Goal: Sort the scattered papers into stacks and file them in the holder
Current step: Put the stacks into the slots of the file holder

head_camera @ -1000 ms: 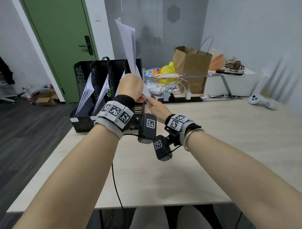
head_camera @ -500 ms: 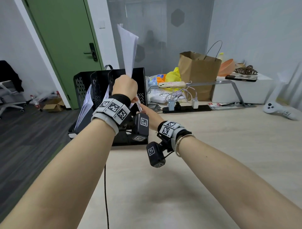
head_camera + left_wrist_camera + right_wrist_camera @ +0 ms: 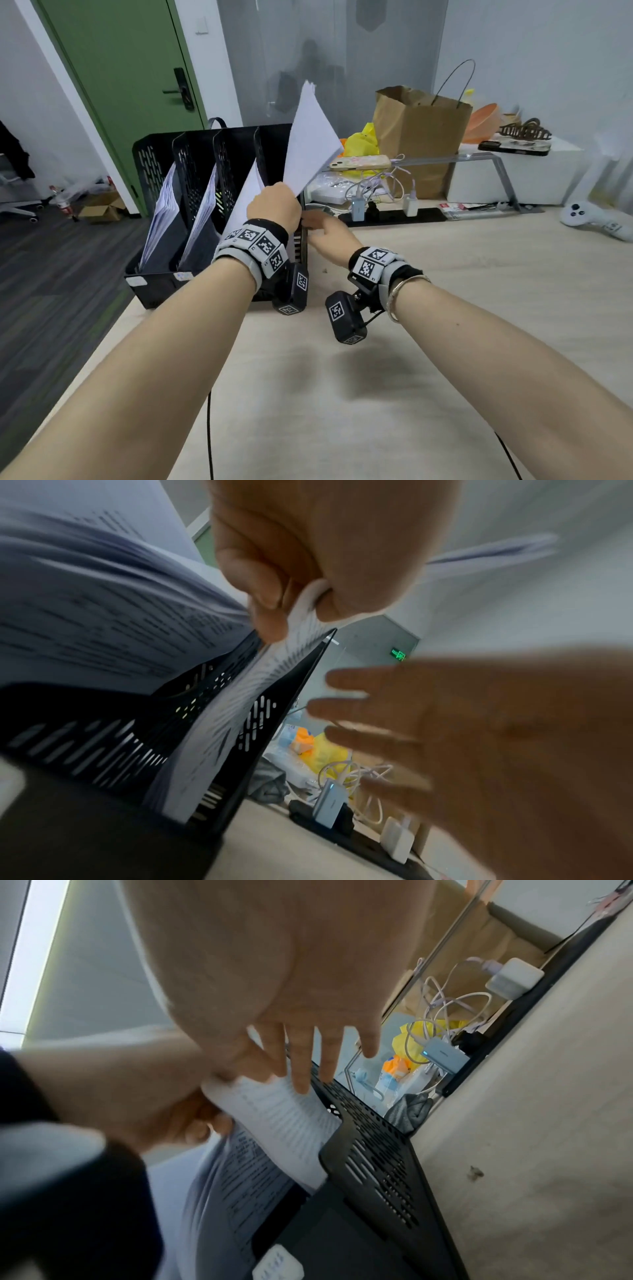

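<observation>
A black mesh file holder (image 3: 156, 164) stands at the table's left edge, with paper stacks in its left slots. My left hand (image 3: 274, 209) pinches a white stack of papers (image 3: 308, 144) at its lower part. The sheets' bottom edge enters the rightmost slot (image 3: 219, 750), and the top tilts up to the right. My right hand (image 3: 325, 233) hovers just right of the holder with fingers straight and spread. Its fingertips (image 3: 301, 1085) touch the papers (image 3: 274, 1118) at the holder's right wall (image 3: 369, 1167).
Behind the holder lie a power strip with chargers (image 3: 380, 209), tangled cables, a phone (image 3: 359, 162) on a metal stand, a brown paper bag (image 3: 418, 137) and a yellow bag. A white controller (image 3: 592, 219) rests at the far right. Bare table (image 3: 342, 394) stretches near me.
The paper stack came down from high above the holder into the rightmost slot and tilted right. My right hand let go of the sheets and opened beside the holder.
</observation>
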Available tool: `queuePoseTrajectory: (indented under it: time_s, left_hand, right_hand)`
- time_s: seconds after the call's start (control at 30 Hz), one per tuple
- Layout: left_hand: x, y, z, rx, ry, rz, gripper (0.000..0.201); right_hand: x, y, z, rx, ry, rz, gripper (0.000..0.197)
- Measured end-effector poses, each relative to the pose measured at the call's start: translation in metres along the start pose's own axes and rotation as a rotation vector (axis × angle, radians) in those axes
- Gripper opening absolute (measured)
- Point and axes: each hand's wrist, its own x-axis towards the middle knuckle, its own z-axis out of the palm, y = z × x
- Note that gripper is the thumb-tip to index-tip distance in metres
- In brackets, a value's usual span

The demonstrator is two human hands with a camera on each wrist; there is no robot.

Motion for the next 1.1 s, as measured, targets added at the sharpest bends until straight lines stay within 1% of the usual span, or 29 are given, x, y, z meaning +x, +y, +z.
queuePoseTrajectory:
  time_s: [0.03,0.07,0.13,0.17,0.2,0.27,0.3,0.33,0.37,0.43,0.53,0.6,0.67,0.77,0.87,0.97,1.03,1.1]
  left_hand:
    - [0.0,-0.001,0.005,0.025,-0.015,0.001,0.026]
    - [0.0,-0.002,0.009,0.05,-0.03,-0.001,0.025]
    - [-0.002,-0.005,0.016,0.08,-0.049,-0.003,0.024]
    - [-0.003,-0.006,0.02,0.092,-0.055,-0.003,0.023]
    - [-0.005,-0.008,0.023,0.103,-0.063,0.0,0.022]
    - [-0.008,-0.01,0.028,0.113,-0.07,0.006,0.02]
    - [-0.01,-0.01,0.031,0.118,-0.073,0.009,0.019]
    - [-0.012,-0.011,0.032,0.122,-0.078,0.016,0.018]
    - [-0.013,-0.012,0.034,0.126,-0.083,0.024,0.016]
    - [-0.015,-0.015,0.036,0.114,-0.094,0.035,0.019]
    - [-0.015,-0.018,0.035,0.094,-0.098,0.059,0.031]
    - [-0.017,-0.021,0.031,0.152,-0.114,0.071,0.047]
    - [-0.019,-0.023,0.024,0.219,-0.152,0.084,0.056]
    - [-0.021,-0.028,0.019,0.265,-0.191,0.12,0.051]
    - [-0.025,-0.035,0.015,0.24,-0.166,0.141,0.033]
    - [-0.029,-0.042,0.013,0.202,-0.14,0.117,0.021]
    - [-0.031,-0.045,0.013,0.198,-0.161,0.109,0.02]
    - [-0.035,-0.047,0.012,0.202,-0.182,0.104,0.023]
  right_hand:
    - [0.001,-0.001,-0.003,0.03,0.058,-0.016,0.04]
    - [0.002,-0.002,-0.006,0.077,0.119,-0.017,0.043]
    - [0.003,-0.006,-0.012,0.157,0.225,-0.008,0.064]
    - [0.003,-0.009,-0.015,0.178,0.266,-0.012,0.066]
    - [0.003,-0.011,-0.018,0.196,0.301,-0.028,0.06]
    - [0.005,-0.014,-0.021,0.191,0.347,-0.052,0.037]
    - [0.006,-0.017,-0.021,0.173,0.37,-0.056,0.028]
    - [0.008,-0.018,-0.021,0.15,0.394,-0.059,0.025]
    - [0.011,-0.019,-0.021,0.129,0.417,-0.056,0.026]
    - [0.016,-0.019,-0.02,0.087,0.433,-0.029,0.033]
    - [0.02,-0.019,-0.015,0.013,0.382,0.028,0.037]
    - [0.022,-0.014,-0.009,0.009,0.335,0.048,0.037]
    - [0.024,-0.011,-0.002,-0.002,0.289,0.073,0.032]
    - [0.025,-0.008,0.01,-0.042,0.233,0.085,0.024]
    - [0.027,-0.008,0.021,-0.057,0.183,0.064,0.024]
    - [0.026,-0.009,0.027,-0.06,0.145,0.039,0.025]
    - [0.024,-0.01,0.027,-0.082,0.1,0.032,0.028]
    - [0.023,-0.007,0.026,-0.131,0.041,0.069,0.028]
